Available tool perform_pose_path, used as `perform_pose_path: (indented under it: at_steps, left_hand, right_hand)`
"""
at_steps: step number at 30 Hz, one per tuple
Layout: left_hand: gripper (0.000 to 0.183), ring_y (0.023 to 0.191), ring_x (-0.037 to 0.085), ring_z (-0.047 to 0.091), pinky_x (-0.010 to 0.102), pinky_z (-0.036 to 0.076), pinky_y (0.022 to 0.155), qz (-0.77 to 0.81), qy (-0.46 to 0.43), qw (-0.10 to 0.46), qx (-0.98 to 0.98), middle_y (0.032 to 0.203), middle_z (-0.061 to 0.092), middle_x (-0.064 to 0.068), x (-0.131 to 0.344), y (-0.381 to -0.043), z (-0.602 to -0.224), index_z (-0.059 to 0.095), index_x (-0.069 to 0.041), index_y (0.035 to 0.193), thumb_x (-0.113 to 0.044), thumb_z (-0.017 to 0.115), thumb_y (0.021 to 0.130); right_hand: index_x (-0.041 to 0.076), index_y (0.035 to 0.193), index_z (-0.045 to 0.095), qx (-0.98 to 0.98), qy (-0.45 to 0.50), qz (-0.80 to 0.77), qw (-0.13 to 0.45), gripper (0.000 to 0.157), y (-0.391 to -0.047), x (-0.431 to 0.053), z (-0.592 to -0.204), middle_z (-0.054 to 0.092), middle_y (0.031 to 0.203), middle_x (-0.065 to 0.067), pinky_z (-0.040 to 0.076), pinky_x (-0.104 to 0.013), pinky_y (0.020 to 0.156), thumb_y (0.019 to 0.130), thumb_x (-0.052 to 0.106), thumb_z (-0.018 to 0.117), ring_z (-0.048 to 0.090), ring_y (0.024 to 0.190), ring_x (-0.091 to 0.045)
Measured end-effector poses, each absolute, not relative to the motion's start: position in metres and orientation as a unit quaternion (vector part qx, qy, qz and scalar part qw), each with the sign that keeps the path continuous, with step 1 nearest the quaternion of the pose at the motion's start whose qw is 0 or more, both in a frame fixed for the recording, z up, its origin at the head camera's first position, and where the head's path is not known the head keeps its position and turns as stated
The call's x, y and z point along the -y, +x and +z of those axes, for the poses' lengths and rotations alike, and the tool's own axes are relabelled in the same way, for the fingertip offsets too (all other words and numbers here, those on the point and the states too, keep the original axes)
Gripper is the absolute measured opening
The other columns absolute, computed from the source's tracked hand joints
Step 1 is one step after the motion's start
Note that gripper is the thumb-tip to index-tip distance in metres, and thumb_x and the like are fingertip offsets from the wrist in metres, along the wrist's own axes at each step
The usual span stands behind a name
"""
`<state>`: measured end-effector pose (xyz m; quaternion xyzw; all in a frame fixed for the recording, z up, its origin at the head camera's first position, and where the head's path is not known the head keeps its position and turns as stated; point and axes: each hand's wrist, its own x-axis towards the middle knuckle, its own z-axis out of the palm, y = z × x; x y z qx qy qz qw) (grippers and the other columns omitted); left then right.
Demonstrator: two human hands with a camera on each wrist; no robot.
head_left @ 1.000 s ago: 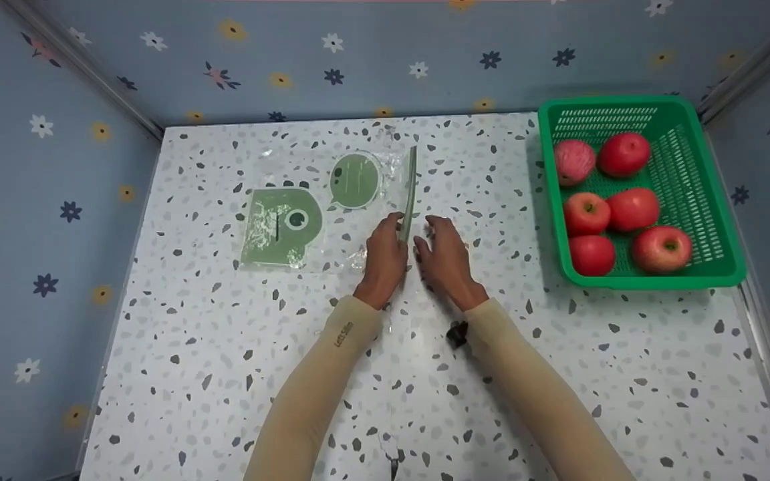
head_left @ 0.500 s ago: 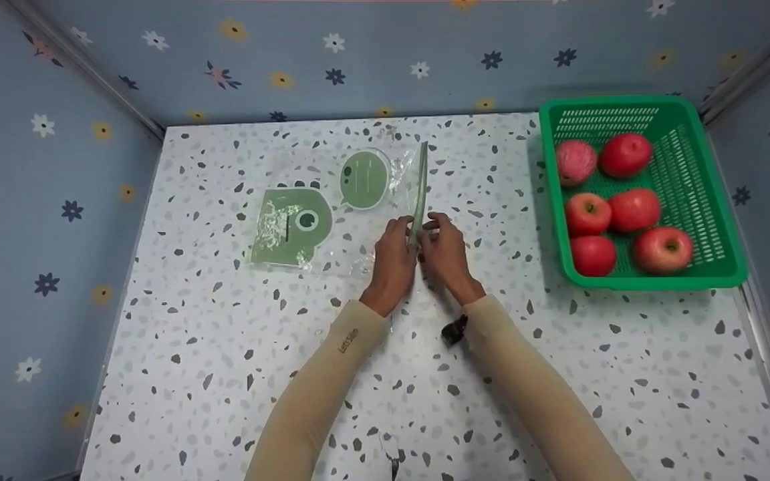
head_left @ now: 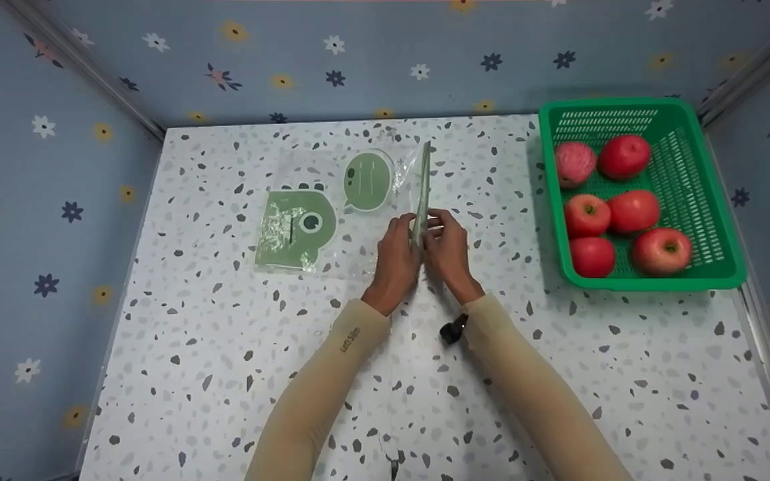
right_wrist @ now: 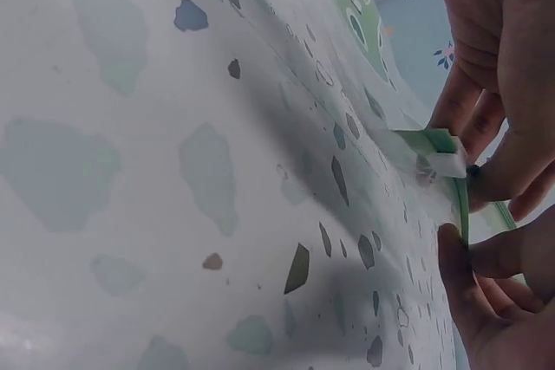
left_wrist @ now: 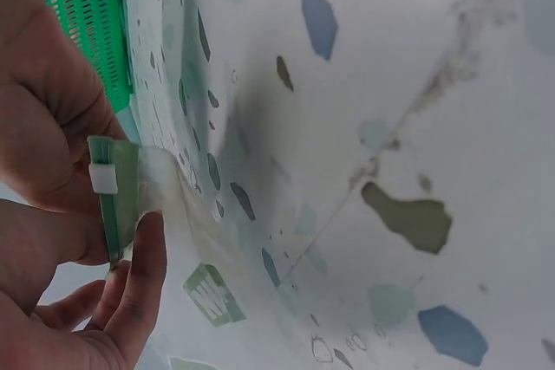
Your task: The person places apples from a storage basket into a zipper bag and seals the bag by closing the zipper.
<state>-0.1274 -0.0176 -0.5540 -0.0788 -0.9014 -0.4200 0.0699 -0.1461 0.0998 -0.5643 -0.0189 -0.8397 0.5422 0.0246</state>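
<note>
A clear zip bag [head_left: 367,180] with green dinosaur prints lies on the speckled table, its green zip edge raised along the right side. My left hand [head_left: 396,264] pinches the near part of that edge from the left. From the right, my right hand [head_left: 448,254] grips the same edge, its fingertips nearly meeting the left ones. In the left wrist view a white slider [left_wrist: 103,179] sits on the green zip strip [left_wrist: 127,184], close to the fingers of both hands. The right wrist view also has the slider [right_wrist: 447,165] near the strip's end. Some fingertips are hidden behind the strip.
A green plastic basket [head_left: 726,267] stands at the back right of the table [head_left: 244,401], with several red apples [head_left: 662,250] inside. Flower-patterned walls [head_left: 385,60] enclose the back and sides. A small black object [head_left: 453,329] is at the right wrist.
The bag and its zip edge have shifted slightly to the right with my left hand. My right hand, apart from the edge a second ago, now holds it.
</note>
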Motion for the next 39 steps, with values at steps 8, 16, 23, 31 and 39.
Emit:
perform_pose_path:
  at_steps: [8,16,23,31,39]
  left_hand:
    - [0.046,0.102,0.040,0.068,0.051,0.056,0.090,-0.423,-0.065,0.048,0.903,0.114,0.064,0.025,0.024,-0.139,-0.551,0.055,0.008,0.141,0.013,0.056,0.095]
    - [0.051,0.123,0.040,0.065,0.049,0.052,0.104,-0.439,-0.040,0.029,0.897,0.131,0.066,0.026,0.030,-0.139,-0.549,0.056,0.006,0.143,0.016,0.054,0.093]
    - [0.041,0.103,0.036,0.068,0.049,0.055,0.089,-0.462,-0.026,0.047,0.885,0.121,0.069,0.023,0.032,-0.142,-0.543,0.060,0.004,0.141,0.009,0.053,0.101]
    - [0.033,0.081,0.028,0.072,0.038,0.058,0.066,-0.517,0.016,0.019,0.855,0.111,0.073,0.018,0.036,-0.146,-0.532,0.068,-0.002,0.136,-0.001,0.057,0.105]
    - [0.030,0.083,0.028,0.072,0.033,0.057,0.066,-0.555,0.027,0.021,0.831,0.109,0.074,0.020,0.039,-0.147,-0.526,0.069,0.001,0.133,0.000,0.060,0.104]
  right_hand:
    - [-0.006,0.135,0.064,0.838,-0.013,0.545,0.030,0.038,-0.144,-0.099,-0.568,0.073,0.117,-0.022,0.062,-0.044,0.083,0.097,-0.010,0.061,0.074,0.098,-0.033]
    - [-0.007,0.132,0.065,0.833,-0.013,0.552,0.031,0.036,-0.140,-0.097,-0.571,0.073,0.111,-0.023,0.062,-0.043,0.082,0.096,-0.011,0.061,0.075,0.094,-0.033]
    - [-0.009,0.130,0.065,0.830,-0.017,0.556,0.039,0.035,-0.143,-0.099,-0.569,0.073,0.110,-0.024,0.061,-0.045,0.084,0.095,-0.011,0.062,0.074,0.094,-0.036]
    - [-0.007,0.132,0.065,0.837,-0.030,0.546,0.027,0.035,-0.144,-0.105,-0.568,0.073,0.113,-0.022,0.061,-0.043,0.086,0.098,-0.010,0.062,0.075,0.098,-0.032]
    - [-0.006,0.131,0.066,0.838,-0.051,0.543,0.025,0.036,-0.147,-0.108,-0.569,0.074,0.112,-0.022,0.062,-0.040,0.079,0.096,-0.010,0.062,0.076,0.097,-0.031]
